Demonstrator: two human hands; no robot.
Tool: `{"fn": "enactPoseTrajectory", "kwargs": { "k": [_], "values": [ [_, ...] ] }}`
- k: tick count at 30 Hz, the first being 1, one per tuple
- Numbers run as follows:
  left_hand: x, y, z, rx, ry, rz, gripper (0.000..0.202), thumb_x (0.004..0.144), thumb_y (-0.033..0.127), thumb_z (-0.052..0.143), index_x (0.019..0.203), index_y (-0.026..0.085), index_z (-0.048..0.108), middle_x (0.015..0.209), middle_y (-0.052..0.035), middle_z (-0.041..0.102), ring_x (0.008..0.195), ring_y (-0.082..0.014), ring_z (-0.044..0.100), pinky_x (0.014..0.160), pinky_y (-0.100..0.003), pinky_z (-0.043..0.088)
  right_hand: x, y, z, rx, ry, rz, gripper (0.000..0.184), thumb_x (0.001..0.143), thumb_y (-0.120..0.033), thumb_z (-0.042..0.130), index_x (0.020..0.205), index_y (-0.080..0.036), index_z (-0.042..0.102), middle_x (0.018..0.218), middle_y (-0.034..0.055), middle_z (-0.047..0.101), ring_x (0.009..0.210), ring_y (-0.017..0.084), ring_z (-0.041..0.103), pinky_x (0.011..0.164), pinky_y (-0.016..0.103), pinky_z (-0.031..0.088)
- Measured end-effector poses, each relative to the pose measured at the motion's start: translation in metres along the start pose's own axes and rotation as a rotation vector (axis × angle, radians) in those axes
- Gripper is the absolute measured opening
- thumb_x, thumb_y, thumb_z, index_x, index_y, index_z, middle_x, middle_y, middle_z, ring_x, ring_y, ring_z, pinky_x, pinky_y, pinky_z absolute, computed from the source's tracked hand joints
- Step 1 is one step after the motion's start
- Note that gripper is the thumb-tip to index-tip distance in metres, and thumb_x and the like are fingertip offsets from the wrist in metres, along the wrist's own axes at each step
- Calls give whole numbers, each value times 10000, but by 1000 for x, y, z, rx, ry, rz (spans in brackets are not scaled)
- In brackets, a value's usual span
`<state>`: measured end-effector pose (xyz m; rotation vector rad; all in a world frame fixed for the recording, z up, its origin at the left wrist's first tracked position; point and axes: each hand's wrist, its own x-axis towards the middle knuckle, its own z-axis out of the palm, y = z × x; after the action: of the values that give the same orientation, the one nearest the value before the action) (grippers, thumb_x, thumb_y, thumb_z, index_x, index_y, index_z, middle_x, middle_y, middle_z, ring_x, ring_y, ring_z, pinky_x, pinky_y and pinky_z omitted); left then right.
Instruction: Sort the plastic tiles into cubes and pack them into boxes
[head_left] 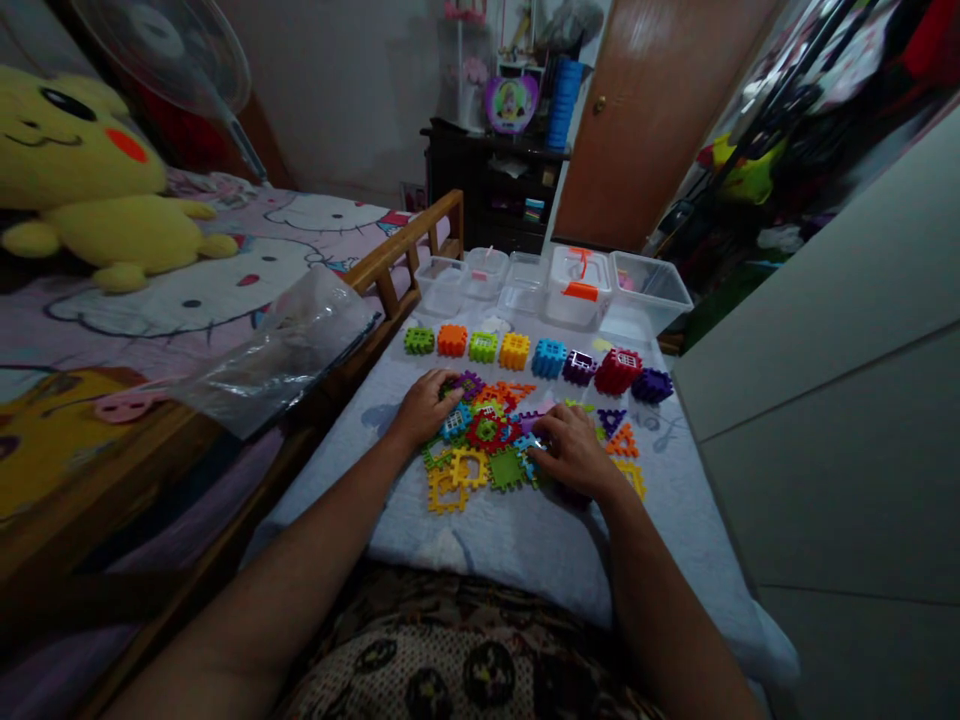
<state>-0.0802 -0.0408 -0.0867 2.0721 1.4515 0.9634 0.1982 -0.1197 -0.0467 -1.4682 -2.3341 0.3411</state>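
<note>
A loose pile of flat, notched plastic building tiles in many colours lies on the cloth-covered table. My left hand (pixel 427 408) rests at the pile's left edge, fingers reaching over a purple tile (pixel 469 384) and touching tiles there. My right hand (pixel 576 450) lies over the pile's right side, fingers apart and bent down beside a light blue tile (pixel 527 452); its palm hides what is under it. Between the hands sits a red gear-shaped tile (pixel 487 430). Nearer me are a yellow tile (pixel 469 467) and a green square tile (pixel 506 468). Purple (pixel 611 422) and orange triangle tiles (pixel 623 440) lie to the right.
Behind the pile stands a row of blocks, including an orange block (pixel 452 340) and a red block (pixel 619 371). Clear plastic boxes (pixel 652 290) line the table's far end. A wooden bed rail (pixel 420 235) borders the left; a white cabinet (pixel 840 400) is on the right.
</note>
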Motion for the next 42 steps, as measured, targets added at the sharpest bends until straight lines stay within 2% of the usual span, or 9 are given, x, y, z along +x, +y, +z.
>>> {"fn": "enactPoseTrajectory", "kwargs": {
  "k": [6, 13, 16, 20, 24, 27, 30, 35, 42],
  "values": [
    [0, 2, -1, 24, -12, 3, 330, 861, 357, 537, 1117, 174, 637, 1140, -99, 651, 1099, -258, 599, 1003, -415, 465, 3, -2, 4, 132, 51, -7, 78, 796, -193, 629, 856, -205, 581, 911, 44, 585, 881, 211, 501, 828, 358, 381],
    [1, 1, -1, 28, -18, 3, 311, 863, 339, 525, 1110, 188, 637, 1125, -89, 653, 1087, -254, 601, 1003, -421, 467, 4, 8, 4, 269, 108, 62, 63, 792, -148, 548, 814, -207, 550, 806, 21, 598, 785, 185, 529, 741, 320, 405],
    [0, 1, -1, 15, -12, -6, 294, 875, 314, 495, 1104, 194, 636, 1124, -88, 654, 1084, -248, 601, 1002, -417, 467, 2, 6, -2, 269, 26, -49, 233, 777, -168, 583, 1006, -201, 610, 1013, 60, 632, 965, 219, 553, 896, 382, 421],
    [0, 2, -1, 8, -9, -15, 286, 875, 302, 491, 1099, 197, 635, 1128, -89, 655, 1086, -251, 600, 1002, -424, 468, -6, 1, -9, 193, -132, -140, 554, 730, -260, 694, 1269, -234, 568, 1274, 98, 558, 1205, 283, 473, 1064, 476, 354],
    [0, 2, -1, 13, -13, -12, 293, 874, 306, 490, 1107, 196, 631, 1138, -92, 655, 1101, -253, 599, 1012, -422, 465, -9, -5, -9, 105, -154, -103, 584, 722, -257, 717, 1287, -238, 573, 1301, 104, 540, 1242, 297, 435, 1107, 491, 312],
    [0, 3, 0, 2, -8, -28, 308, 871, 293, 473, 1112, 182, 630, 1148, -102, 656, 1112, -257, 598, 1025, -429, 460, -8, -6, -8, 69, -158, -90, 531, 729, -262, 723, 1245, -231, 599, 1245, 97, 571, 1188, 292, 459, 1076, 477, 337],
    [0, 3, -1, -36, 10, -58, 315, 875, 266, 444, 1115, 187, 632, 1161, -96, 661, 1120, -250, 599, 1039, -434, 453, -6, -2, -7, 35, -111, -57, 462, 733, -293, 729, 1176, -216, 624, 1163, 98, 593, 1113, 292, 487, 1019, 467, 374],
    [-1, 2, -1, -90, 26, -82, 326, 864, 251, 446, 1118, 177, 636, 1166, -96, 666, 1110, -249, 610, 1033, -439, 462, -3, 11, -4, -20, 63, 41, 452, 748, -356, 715, 1163, -199, 632, 1079, 104, 607, 1025, 299, 516, 925, 457, 409],
    [-1, -3, 0, -133, 41, -83, 325, 861, 249, 456, 1122, 191, 641, 1154, -83, 672, 1100, -240, 618, 1033, -431, 467, 2, 28, -8, 59, 272, 126, 391, 775, -377, 694, 1118, -198, 641, 1064, 106, 583, 1008, 289, 531, 919, 453, 433]
  ]
}}
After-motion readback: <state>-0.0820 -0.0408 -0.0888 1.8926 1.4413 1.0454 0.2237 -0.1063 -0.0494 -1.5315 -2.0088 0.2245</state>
